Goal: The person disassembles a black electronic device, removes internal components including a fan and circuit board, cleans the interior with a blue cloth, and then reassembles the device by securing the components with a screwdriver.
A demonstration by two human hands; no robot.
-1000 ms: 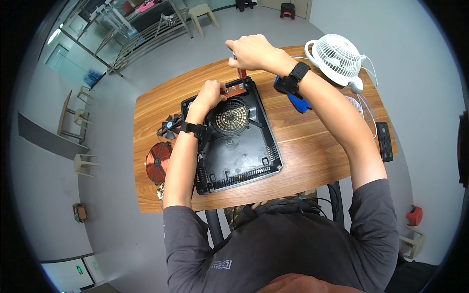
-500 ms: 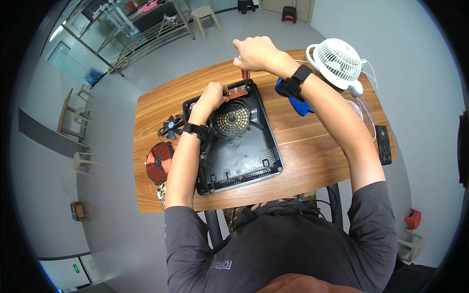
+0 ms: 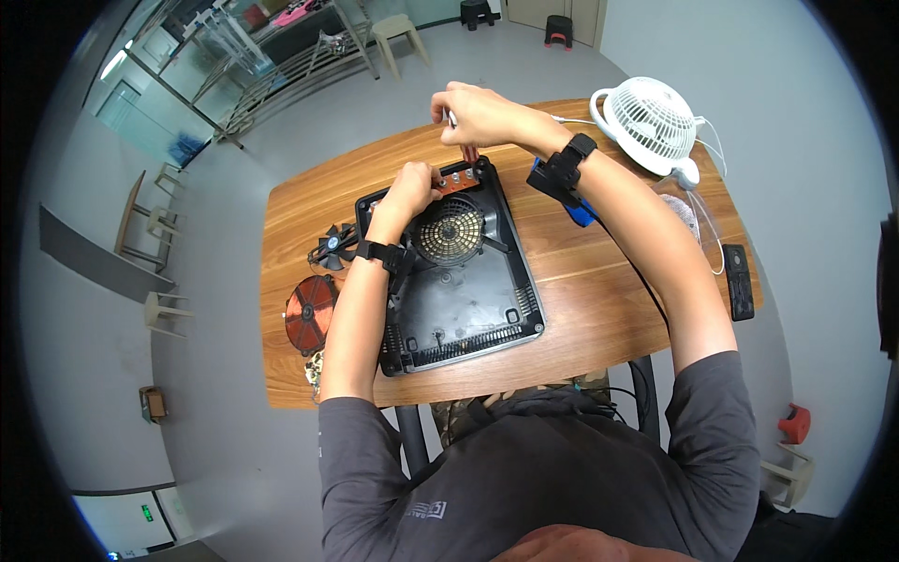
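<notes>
A black plastic housing (image 3: 459, 300), like the base of an induction cooker, lies open on the wooden table with its round vent grille (image 3: 449, 230) showing. Along its far edge sits a narrow orange-brown circuit board (image 3: 457, 181). My right hand (image 3: 479, 116) is closed round a red-handled screwdriver (image 3: 470, 154), which points down at the board's right end. Whether its tip touches a screw is too small to tell. At the board's left part, my left hand (image 3: 413, 189) rests with bent fingers pressed against it; its fingertips are partly hidden.
Left of the housing lie a black fan (image 3: 334, 245), a copper coil (image 3: 311, 315) and a small component-covered board (image 3: 315, 367). To the right are a blue item (image 3: 579, 214) half under my forearm, a white caged fan (image 3: 648, 117) with cables, and a black oblong item (image 3: 738, 281).
My right hand has turned over the screwdriver and shifted slightly left and lower. My left hand stays at the circuit board. The whole view has shifted slightly.
</notes>
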